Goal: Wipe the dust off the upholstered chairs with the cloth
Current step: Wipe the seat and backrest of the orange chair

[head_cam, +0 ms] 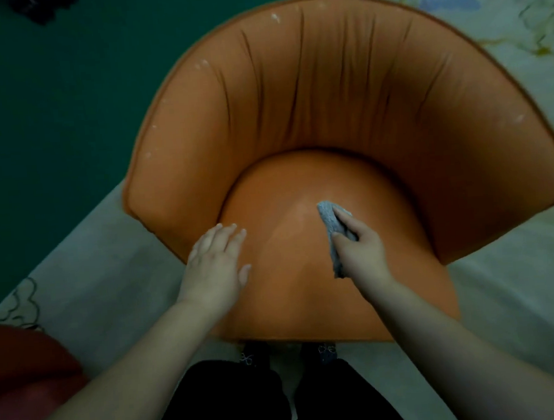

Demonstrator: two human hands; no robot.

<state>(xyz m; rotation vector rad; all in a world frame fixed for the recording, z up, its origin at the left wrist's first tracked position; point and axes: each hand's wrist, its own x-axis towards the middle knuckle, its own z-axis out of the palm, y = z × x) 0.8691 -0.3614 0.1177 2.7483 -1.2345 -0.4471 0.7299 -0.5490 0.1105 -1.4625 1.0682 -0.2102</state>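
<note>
So the setup here: one orange chair (328,124) seen from straight above, tub-shaped with a curved pleated backrest wrapping round a rounded seat cushion (305,257). The person stands right at the front edge of the seat, which makes sense since both arms can reach the whole cushion from there.

The right hand (360,253) has the cloth (332,219), a small grey rag bunched up. Its fingers are curled round the wad, thumb on one side, the others over the top, with a tail of fabric hanging out below the palm. The rag's front end is pressed down on the middle-right of the cushion, so I'd say this is mid-wipe on the seat. Bunching it gives a firmer pad to push with, I guess.

The left hand (215,266) lies flat on the left side of the cushion, fingers straight and slightly spread, holding nothing. Looks like it's there to brace the body or steady the chair while the other hand scrubs.

There are pale specks along the backrest's top edge and left rim, could be dust or scuffs, can't tell. If it's dust, the backrest is not done yet.

Count: one orange chair fully in view, one cloth, two hands. A bit of something red (25,375) sits at the lower left, maybe a second chair, too cropped to say. It all stands on a pale patterned rug (522,307).
</note>
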